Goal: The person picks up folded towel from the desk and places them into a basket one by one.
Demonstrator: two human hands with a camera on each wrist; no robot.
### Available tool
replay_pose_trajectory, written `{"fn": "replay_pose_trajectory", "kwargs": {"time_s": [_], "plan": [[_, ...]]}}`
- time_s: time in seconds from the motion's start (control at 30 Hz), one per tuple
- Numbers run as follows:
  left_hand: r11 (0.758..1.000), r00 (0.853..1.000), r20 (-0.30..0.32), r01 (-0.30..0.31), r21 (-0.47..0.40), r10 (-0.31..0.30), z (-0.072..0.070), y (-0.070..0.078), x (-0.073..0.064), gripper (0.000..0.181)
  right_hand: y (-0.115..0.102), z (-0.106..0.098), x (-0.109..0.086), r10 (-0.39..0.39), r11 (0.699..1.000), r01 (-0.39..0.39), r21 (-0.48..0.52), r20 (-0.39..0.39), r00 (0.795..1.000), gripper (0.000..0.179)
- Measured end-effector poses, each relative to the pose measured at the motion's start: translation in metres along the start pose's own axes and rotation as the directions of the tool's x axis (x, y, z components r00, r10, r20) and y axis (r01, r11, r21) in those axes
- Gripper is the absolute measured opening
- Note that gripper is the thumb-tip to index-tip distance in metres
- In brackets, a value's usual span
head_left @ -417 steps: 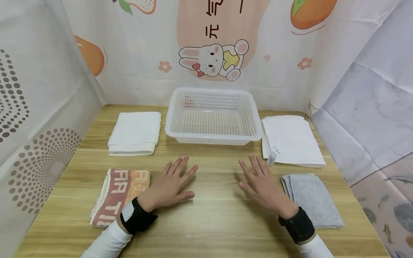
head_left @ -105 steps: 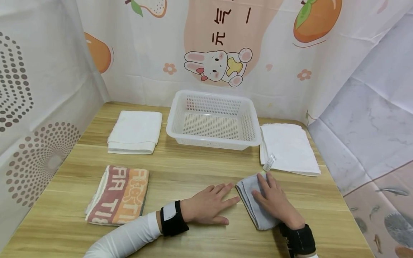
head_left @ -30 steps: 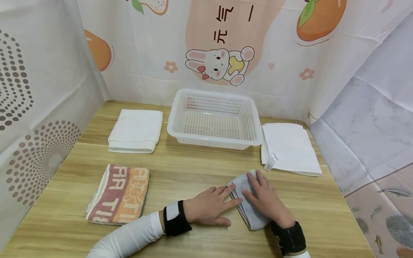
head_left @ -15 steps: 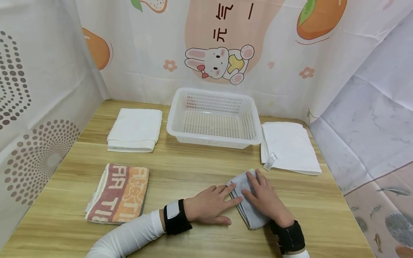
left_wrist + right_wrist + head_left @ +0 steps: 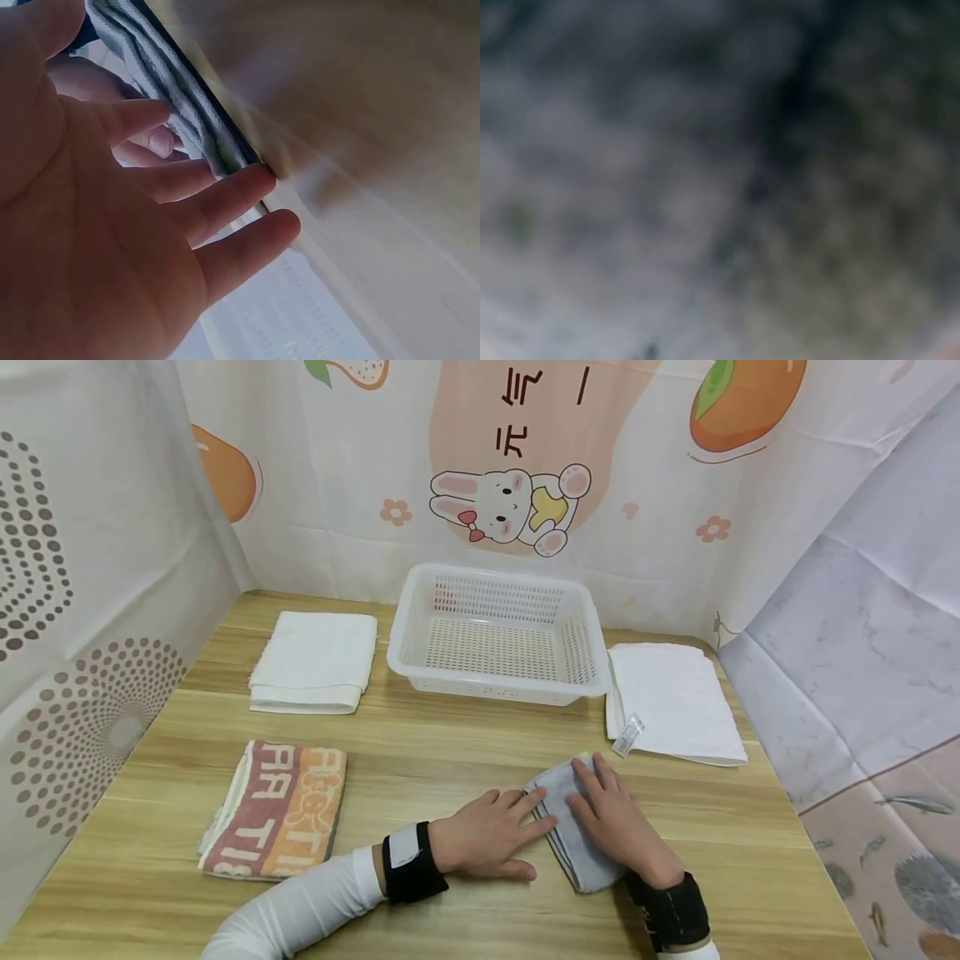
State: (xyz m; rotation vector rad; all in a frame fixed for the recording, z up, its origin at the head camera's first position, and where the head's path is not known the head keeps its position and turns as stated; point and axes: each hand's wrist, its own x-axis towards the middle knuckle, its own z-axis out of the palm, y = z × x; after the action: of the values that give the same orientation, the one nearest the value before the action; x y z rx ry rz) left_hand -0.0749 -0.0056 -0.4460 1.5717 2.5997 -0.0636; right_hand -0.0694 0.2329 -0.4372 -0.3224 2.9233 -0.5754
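A folded grey towel point(image 5: 581, 854) lies on the table right of centre, slightly turned. On top of it rests my right hand point(image 5: 621, 828), palm down with its fingers extended. My left hand point(image 5: 487, 837) reaches in from the left, fingers spread and straight, the foremost fingertips at the towel's left edge. Seen from the left wrist, the stacked folds of the towel point(image 5: 169, 82) run just beyond the fingers of that hand point(image 5: 112, 232). The right wrist view is too dark and blurred to make out anything clearly.
A white perforated basket point(image 5: 498, 683) stands at the back with nothing in it. White folded towels lie either side, one at left point(image 5: 315, 656), one with a tag at right point(image 5: 678, 706). A patterned orange-and-maroon towel point(image 5: 273, 810) sits front left. Curtains enclose the wooden table point(image 5: 420, 743).
Since the oldest frame, the grey towel has come leftward from the right side under my right hand. My left hand has moved right to meet its edge. In the last second almost nothing moved.
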Motion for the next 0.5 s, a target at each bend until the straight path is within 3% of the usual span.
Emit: {"fn": "replay_pose_trajectory", "kwargs": {"time_s": [0.5], "plan": [[1.000, 0.999, 0.033, 0.027, 0.009, -0.027, -0.0048, 0.0018, 0.0006, 0.071, 0.0086, -0.0064, -0.0043, 0.057, 0.998, -0.056, 0.029, -0.020, 0.998, 0.063]]}}
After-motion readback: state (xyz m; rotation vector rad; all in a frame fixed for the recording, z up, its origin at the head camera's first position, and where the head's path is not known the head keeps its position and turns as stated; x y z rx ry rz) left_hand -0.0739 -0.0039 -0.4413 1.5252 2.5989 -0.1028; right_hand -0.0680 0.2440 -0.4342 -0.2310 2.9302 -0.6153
